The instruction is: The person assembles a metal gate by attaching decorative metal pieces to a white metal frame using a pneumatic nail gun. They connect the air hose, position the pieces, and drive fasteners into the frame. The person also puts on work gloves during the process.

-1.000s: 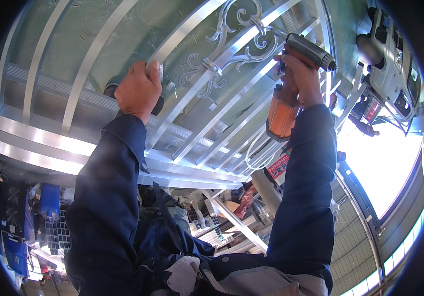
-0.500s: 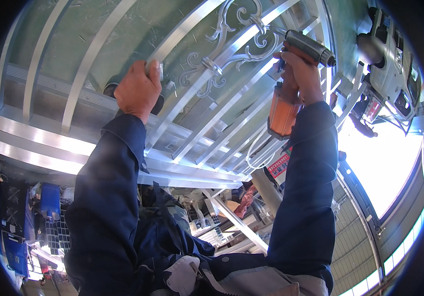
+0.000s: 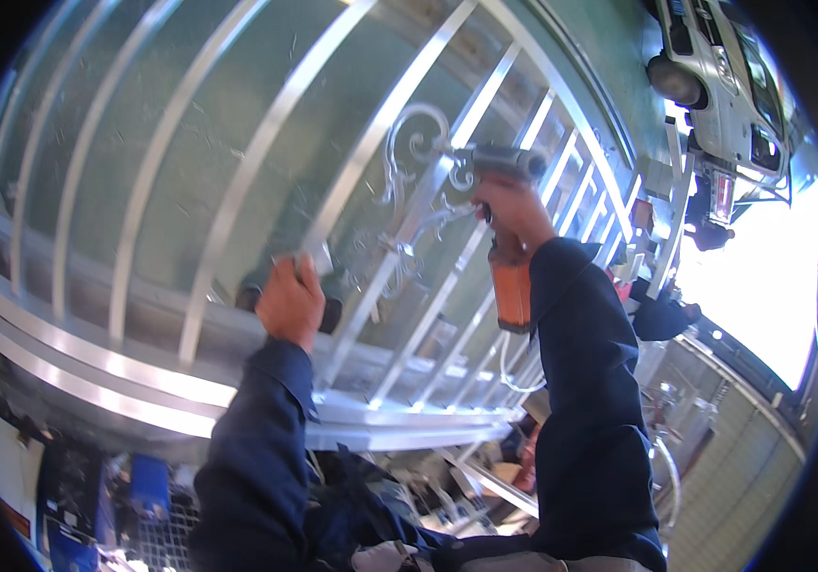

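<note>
My right hand (image 3: pixel 515 212) is wrapped round the grip of a cordless drill (image 3: pixel 512 294) with an orange lower end and a grey head. Its nose points left at a collar on a silver scroll ornament (image 3: pixel 418 112), which is fixed to bars of an aluminium railing (image 3: pixel 172 381). Blur hides whether the bit touches the collar. To the left, my left hand (image 3: pixel 292 303) is closed round an upright bar (image 3: pixel 375 138) of that railing. A small whitish, see-through piece (image 3: pixel 320 257) shows beside its fingertips; I cannot make out what it is.
A greenish floor (image 3: pixel 256 67) shows between the bars. At far right stands a light-coloured vehicle (image 3: pixel 714 86), with a person in dark clothes (image 3: pixel 664 313) below it. Blue containers (image 3: pixel 150 486) and clutter lie at lower left. A white hose (image 3: pixel 514 377) loops near the drill.
The view has shifted, so railing and both hands appear lower and more of the bars shows. The drill stays at the ornament's upper collar, and my left hand keeps its hold.
</note>
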### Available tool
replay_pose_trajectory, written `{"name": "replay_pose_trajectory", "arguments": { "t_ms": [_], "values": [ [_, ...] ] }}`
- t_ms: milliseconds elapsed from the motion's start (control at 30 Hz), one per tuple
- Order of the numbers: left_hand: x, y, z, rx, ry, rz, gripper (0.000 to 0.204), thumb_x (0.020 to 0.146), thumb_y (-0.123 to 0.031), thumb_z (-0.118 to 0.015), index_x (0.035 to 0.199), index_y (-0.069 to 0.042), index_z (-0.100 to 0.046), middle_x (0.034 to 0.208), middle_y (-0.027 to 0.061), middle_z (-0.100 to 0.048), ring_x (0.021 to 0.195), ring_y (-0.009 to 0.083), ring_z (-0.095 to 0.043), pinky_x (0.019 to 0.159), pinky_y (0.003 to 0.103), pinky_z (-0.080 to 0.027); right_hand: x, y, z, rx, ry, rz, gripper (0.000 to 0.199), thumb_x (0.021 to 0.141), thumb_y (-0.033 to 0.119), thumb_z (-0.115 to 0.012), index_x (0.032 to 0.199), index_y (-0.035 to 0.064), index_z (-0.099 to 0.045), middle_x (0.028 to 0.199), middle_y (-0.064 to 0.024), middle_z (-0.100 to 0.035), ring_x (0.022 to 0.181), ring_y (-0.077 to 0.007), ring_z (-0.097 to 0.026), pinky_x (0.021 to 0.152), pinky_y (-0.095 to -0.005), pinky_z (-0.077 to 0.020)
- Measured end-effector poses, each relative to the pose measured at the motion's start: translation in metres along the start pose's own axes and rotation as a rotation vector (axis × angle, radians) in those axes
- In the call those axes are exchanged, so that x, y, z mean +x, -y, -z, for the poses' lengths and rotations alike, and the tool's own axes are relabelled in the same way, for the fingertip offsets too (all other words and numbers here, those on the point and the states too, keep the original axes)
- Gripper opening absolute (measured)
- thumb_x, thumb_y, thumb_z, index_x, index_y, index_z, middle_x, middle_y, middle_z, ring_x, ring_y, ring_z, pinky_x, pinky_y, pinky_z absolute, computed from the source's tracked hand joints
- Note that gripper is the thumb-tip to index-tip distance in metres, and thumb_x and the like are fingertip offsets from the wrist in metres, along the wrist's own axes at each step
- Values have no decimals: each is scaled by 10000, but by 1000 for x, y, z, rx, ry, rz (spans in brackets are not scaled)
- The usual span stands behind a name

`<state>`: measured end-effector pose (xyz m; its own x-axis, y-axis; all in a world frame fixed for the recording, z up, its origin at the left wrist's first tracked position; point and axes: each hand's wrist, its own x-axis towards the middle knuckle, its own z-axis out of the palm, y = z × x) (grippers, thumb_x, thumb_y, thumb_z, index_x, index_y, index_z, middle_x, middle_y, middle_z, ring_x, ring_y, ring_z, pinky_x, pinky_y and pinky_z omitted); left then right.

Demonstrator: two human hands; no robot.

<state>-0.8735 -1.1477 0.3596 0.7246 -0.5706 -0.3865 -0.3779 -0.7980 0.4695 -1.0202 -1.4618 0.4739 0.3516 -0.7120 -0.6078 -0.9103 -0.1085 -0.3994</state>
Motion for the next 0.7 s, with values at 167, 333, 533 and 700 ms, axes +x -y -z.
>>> {"name": "replay_pose_trajectory", "arguments": {
  "t_ms": [167,333,533,700],
  "values": [
    [-3,0,-5,-38,-24,11,386,1011,-454,-486,990,-92,-617,890,155,-683,768,405,-671,611,520,-523,-4,10,-4,170,-28,-108,287,800,163,-655,1066,65,-693,799,-61,-680,675,-161,-669,601,-333,-517],
    [-1,-5,3,-101,-8,9,416,1022,-462,-447,953,-82,-604,856,191,-678,764,448,-651,641,549,-506,9,-29,3,26,-48,168,314,803,202,-654,1098,110,-708,909,-127,-717,827,-284,-690,757,-396,-531],
    [-3,0,0,-102,7,21,400,1022,-462,-452,970,-91,-589,875,177,-682,755,439,-655,630,542,-511,2,-17,16,-273,-51,142,322,782,226,-664,1072,95,-713,917,-168,-715,879,-358,-692,777,-423,-537],
    [-2,2,2,-63,-19,-2,376,1012,-438,-491,981,-80,-603,877,152,-686,721,402,-675,585,513,-534,13,-18,15,-18,10,129,314,768,179,-694,1060,64,-707,882,-116,-720,792,-281,-703,715,-394,-554]
  ]
}}
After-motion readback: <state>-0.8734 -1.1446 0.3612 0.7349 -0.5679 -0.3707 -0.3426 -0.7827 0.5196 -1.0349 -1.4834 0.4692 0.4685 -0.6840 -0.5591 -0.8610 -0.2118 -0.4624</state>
